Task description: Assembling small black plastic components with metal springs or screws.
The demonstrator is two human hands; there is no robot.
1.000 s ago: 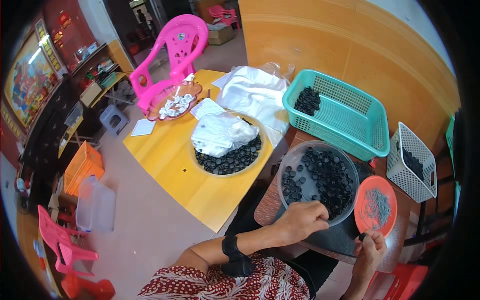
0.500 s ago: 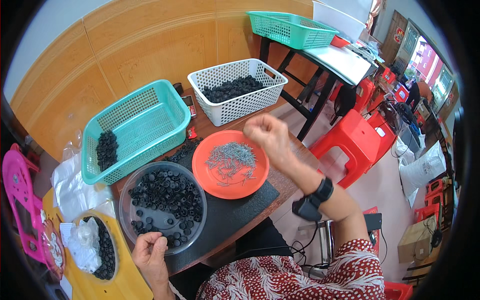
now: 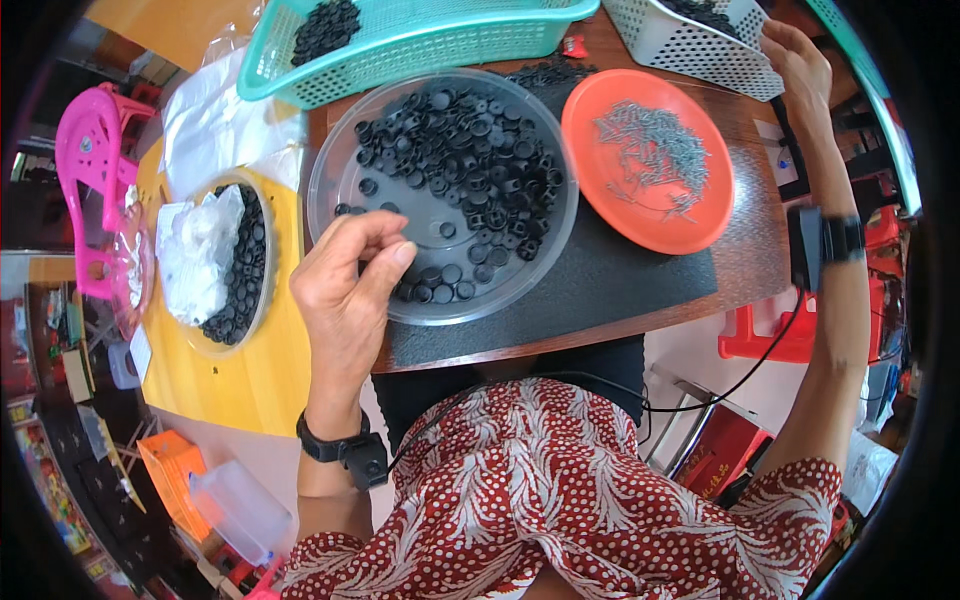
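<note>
My left hand [image 3: 345, 275] is over the left rim of a round clear tub [image 3: 325, 180], its fingers curled and thumb close to the forefinger. Anything pinched there is too small to make out. Inside the tub lie many small black round caps [image 3: 460, 145]. My right hand [image 3: 803, 75] is beside the right end of a white perforated basket [image 3: 690, 55], fingers stretched out and slightly bent. Nothing shows in them. Black pieces [image 3: 703, 14] lie in that basket. Between the hands sits an orange plate [image 3: 590, 170] bearing a heap of thin silvery screws or pins [image 3: 660, 150].
A green basket [image 3: 420, 70] with black pieces stands beyond the tub. On the yellow surface [image 3: 270, 390] at left, a bowl of black pieces [image 3: 240, 290] holds a white plastic bag [image 3: 195, 265]. A black cable [image 3: 700, 408] runs across my lap. A red stool [image 3: 750, 335] stands at right.
My view has tipped downward. My right hand has gone from above the orange plate's edge to the white basket's end, its fingers loosening. My left hand now reaches farther over the tub.
</note>
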